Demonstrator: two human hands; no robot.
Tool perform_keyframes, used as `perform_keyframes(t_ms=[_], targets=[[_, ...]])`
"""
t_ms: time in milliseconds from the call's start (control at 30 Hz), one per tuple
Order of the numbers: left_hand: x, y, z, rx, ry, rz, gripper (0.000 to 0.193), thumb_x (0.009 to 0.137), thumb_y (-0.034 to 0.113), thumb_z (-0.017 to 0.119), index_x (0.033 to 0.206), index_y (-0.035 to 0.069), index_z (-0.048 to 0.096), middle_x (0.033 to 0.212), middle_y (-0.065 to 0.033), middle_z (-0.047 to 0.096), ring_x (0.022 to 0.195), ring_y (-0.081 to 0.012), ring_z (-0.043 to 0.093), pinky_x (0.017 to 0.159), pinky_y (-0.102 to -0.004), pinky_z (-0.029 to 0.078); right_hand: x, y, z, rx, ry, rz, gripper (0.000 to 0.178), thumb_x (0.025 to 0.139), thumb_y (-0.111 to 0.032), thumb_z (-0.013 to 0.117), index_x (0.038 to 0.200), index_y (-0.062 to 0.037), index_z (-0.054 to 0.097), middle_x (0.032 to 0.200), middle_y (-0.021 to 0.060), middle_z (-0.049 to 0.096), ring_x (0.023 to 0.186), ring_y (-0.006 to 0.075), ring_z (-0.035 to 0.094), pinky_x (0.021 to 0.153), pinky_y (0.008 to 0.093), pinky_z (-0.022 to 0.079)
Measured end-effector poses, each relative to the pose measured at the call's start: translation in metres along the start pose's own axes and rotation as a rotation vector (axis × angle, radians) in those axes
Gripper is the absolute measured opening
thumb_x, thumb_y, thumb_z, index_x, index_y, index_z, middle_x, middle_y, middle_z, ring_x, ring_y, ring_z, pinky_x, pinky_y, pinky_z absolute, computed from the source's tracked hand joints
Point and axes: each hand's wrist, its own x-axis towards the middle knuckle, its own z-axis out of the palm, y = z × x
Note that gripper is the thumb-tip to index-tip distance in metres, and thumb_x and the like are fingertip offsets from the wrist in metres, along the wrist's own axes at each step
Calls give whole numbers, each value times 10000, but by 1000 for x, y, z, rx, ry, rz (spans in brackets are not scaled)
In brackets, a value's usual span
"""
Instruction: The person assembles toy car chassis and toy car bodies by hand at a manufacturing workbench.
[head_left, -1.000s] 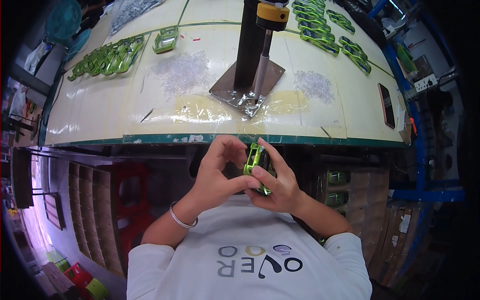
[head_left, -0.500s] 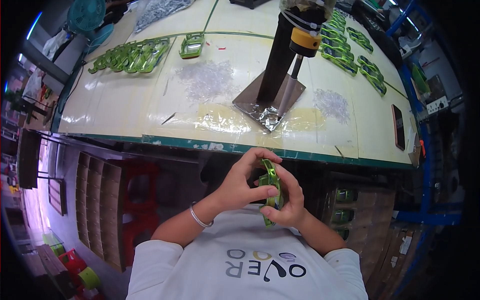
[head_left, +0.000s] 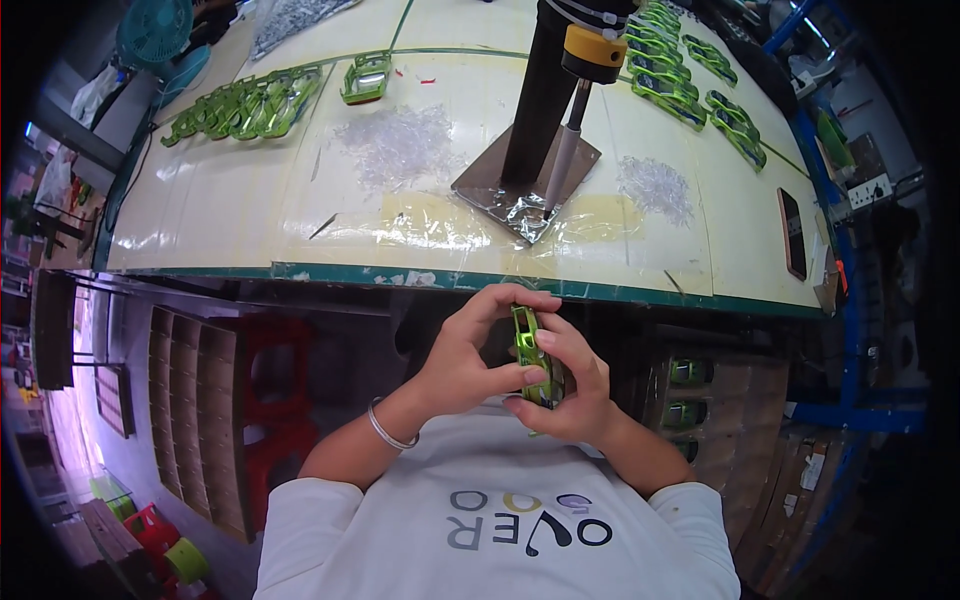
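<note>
My left hand (head_left: 465, 358) and my right hand (head_left: 578, 385) are both closed on a shiny green toy car shell (head_left: 526, 338), in front of my chest just off the table's near edge. The shell is turned edge-on, with its long side running toward me. Fingers of both hands cover much of its sides and its lower end. Beyond my hands, a tool with a yellow and black collar (head_left: 593, 52) hangs on a dark post (head_left: 535, 110). Its grey rod points down at the brown base plate (head_left: 480, 185).
Piles of small clear plastic pieces (head_left: 395, 145) (head_left: 655, 188) flank the post. Rows of green shells (head_left: 250, 105) (head_left: 665, 85) lie far left and far right, and a single shell (head_left: 366, 76) sits apart. A phone (head_left: 792, 233) rests at the right edge. A partitioned box (head_left: 195, 410) stands below left.
The view has shifted slightly, so the table appears higher and further left. My right fingers have moved along the green shell, and it is turned more edge-on.
</note>
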Motion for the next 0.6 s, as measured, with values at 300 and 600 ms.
perform_keyframes(t_ms=[300,600], targets=[[7,-8,6,-522,37,-327,1022,494,301,803,1246,23,169,1143,-104,394,1075,-199,407,884,-306,356,15,-1,-3,1110,298,578,586,797,-358,424,1281,-153,166,1111,297,407,770,298,554,603,360,521],[38,3,4,-387,97,-165,1037,502,127,787,1276,36,102,1155,-87,339,1088,-184,364,914,-291,315,57,4,-9,1368,416,578,474,832,-317,373,1227,-78,265,1066,220,473,835,270,518,682,332,472]])
